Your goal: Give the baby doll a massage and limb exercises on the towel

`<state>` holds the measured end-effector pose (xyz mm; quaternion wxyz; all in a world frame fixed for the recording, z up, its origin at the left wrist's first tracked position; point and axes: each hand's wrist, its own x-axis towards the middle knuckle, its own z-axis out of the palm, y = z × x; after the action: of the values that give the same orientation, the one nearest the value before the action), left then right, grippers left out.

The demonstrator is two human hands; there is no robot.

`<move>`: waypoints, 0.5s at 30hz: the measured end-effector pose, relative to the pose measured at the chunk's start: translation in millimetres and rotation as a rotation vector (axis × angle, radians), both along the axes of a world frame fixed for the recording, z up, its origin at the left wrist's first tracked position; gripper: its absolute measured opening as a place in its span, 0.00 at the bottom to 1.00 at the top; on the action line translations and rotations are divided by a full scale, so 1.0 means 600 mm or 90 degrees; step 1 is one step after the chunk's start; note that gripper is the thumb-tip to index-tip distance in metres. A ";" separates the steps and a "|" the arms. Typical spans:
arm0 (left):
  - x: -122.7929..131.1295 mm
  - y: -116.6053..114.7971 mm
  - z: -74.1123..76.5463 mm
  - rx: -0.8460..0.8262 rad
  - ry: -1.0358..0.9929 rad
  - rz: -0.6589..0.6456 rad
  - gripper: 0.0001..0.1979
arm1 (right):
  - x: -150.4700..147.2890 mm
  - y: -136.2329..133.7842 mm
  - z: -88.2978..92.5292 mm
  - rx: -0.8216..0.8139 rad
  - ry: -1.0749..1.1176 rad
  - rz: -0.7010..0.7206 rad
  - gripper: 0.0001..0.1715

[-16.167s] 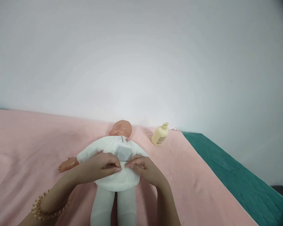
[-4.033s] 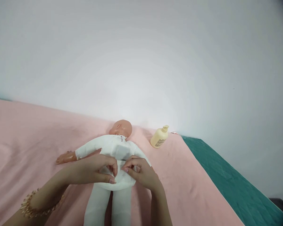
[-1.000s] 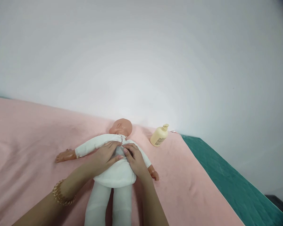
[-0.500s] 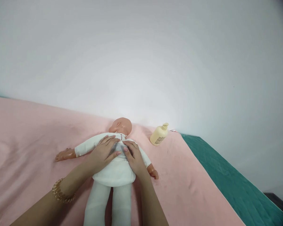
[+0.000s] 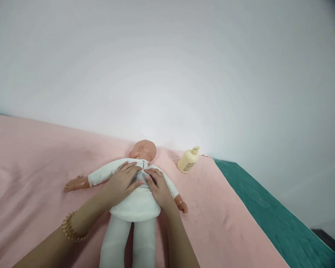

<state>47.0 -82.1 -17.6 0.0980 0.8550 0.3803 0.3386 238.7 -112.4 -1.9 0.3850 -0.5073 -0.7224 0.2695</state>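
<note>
A baby doll [image 5: 135, 206] with a white cloth body lies face down, its bald head turned to the left and its arms spread out. Flat on the left side of its upper back rests my left hand [image 5: 125, 181], fingers stretched and thumb apart. My right hand [image 5: 158, 187] lies on the right side of the same back, with its fingers extended toward my left hand. Both hands touch the cloth and grasp nothing. Below the hands the doll's white legs run past the lower edge of the view.
Pink cloth [image 5: 39, 160] covers the surface under the doll. A pale yellow pump bottle [image 5: 188, 160] stands to the right of the doll's head. Green fabric [image 5: 268, 208] shows along the right edge. A white wall [image 5: 167, 74] rises behind.
Almost nothing differs. The fingers of my right hand have shifted very slightly to the left on the doll's back.
</note>
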 end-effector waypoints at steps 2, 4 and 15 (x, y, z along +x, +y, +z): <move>0.000 0.000 0.002 -0.002 -0.009 -0.001 0.22 | 0.000 0.001 0.000 0.007 -0.002 0.001 0.22; -0.001 0.000 0.004 -0.002 -0.025 -0.004 0.22 | 0.000 0.001 -0.001 0.020 -0.003 -0.001 0.23; -0.008 0.005 0.001 -0.001 0.013 0.011 0.24 | 0.002 0.002 -0.003 0.027 -0.022 0.004 0.24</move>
<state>42.4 -79.4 -16.9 0.0917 0.8551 0.3890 0.3303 240.0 -111.4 -3.9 0.3822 -0.5013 -0.7360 0.2469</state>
